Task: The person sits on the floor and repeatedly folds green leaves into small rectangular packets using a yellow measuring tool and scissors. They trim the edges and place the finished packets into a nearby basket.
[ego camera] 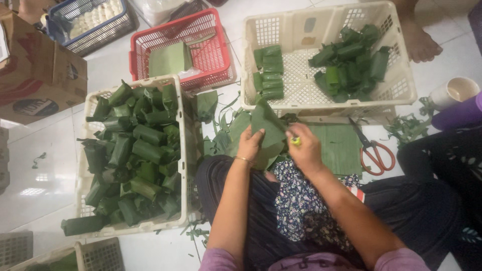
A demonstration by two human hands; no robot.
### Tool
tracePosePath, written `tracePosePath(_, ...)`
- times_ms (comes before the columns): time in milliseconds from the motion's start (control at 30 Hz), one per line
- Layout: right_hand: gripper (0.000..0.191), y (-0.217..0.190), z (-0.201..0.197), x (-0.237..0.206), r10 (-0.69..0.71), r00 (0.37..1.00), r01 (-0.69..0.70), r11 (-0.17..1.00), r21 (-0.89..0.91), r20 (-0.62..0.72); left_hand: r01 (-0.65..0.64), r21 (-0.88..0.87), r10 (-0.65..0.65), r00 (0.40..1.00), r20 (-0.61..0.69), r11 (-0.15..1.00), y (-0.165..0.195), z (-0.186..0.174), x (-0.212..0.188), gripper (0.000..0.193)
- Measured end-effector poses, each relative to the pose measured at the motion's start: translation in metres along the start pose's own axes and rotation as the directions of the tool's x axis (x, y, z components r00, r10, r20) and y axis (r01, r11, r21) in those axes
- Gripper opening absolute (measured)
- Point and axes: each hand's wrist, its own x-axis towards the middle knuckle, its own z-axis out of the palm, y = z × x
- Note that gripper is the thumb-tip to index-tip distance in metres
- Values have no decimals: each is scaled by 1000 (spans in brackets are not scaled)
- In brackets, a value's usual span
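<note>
Fingers of left hand point(249, 144) curled around the edge of a banana leaf piece point(267, 129), held over the lap. Right hand point(305, 149) fingers pinched on a small yellow-green object point(296, 141) at the leaf's right side. Cream crate point(401, 75) just beyond; orange-handled scissors point(374, 150) on the floor, right.

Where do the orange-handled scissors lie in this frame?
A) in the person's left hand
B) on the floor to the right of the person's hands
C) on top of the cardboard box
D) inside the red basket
B: the scissors lie on the floor beside the flat banana leaves, right of the right hand.
</note>
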Motion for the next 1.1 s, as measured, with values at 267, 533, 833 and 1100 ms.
tracePosePath(267,41,11,17,-1,295,945,-313,941,126,141,31,282,-50,997,60,959,-13,-10,4,49)
tracePosePath(533,53,31,10,20,458,709,-663,691,287,536,81,866,377,878,-296,493,20,-1,-11,54)
tracePosePath(833,26,56,-11,37,564,705,-699,445,560,431,-107,897,372,926,-68,429,30,43,-31,76)
tracePosePath(1100,21,105,14,102,282,953,-299,927,227,107,-45,902,-192,971,140,430,-7,38,-33,33)
